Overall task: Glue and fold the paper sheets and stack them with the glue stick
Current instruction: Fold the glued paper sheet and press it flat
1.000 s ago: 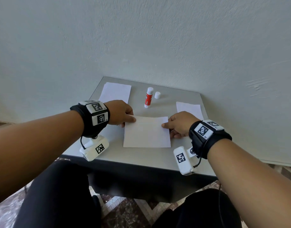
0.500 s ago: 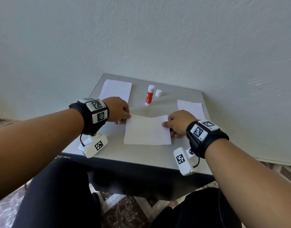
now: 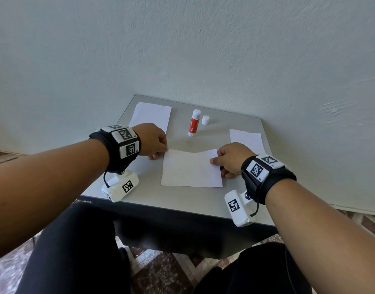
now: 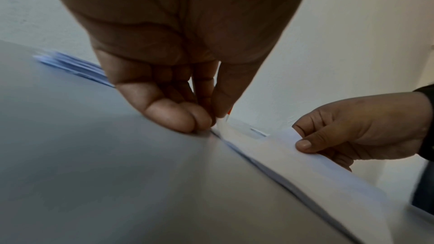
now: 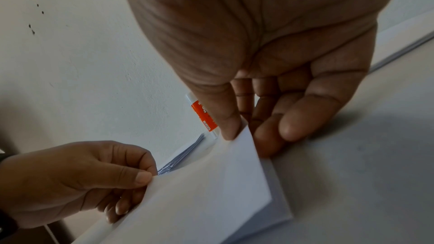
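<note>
A white paper sheet (image 3: 191,168) lies in the middle of the grey table (image 3: 182,200), its far edge lifted and sagging in the middle. My left hand (image 3: 159,148) pinches the sheet's far left corner between thumb and fingers (image 4: 178,116). My right hand (image 3: 224,161) pinches the far right corner, thumb on top (image 5: 230,125). The sheet (image 5: 211,192) curves up between both hands. A red and white glue stick (image 3: 194,123) stands uncapped behind the sheet, its white cap (image 3: 205,120) beside it.
A pile of white sheets (image 3: 150,115) lies at the table's back left. Another white sheet (image 3: 246,137) lies at the right, behind my right hand. A pale wall (image 3: 182,49) rises right behind the table. My dark-trousered legs are below the near edge.
Both hands have lifted the sheet's far corners off the table and drawn them a little toward me, so the far edge now sags between them.
</note>
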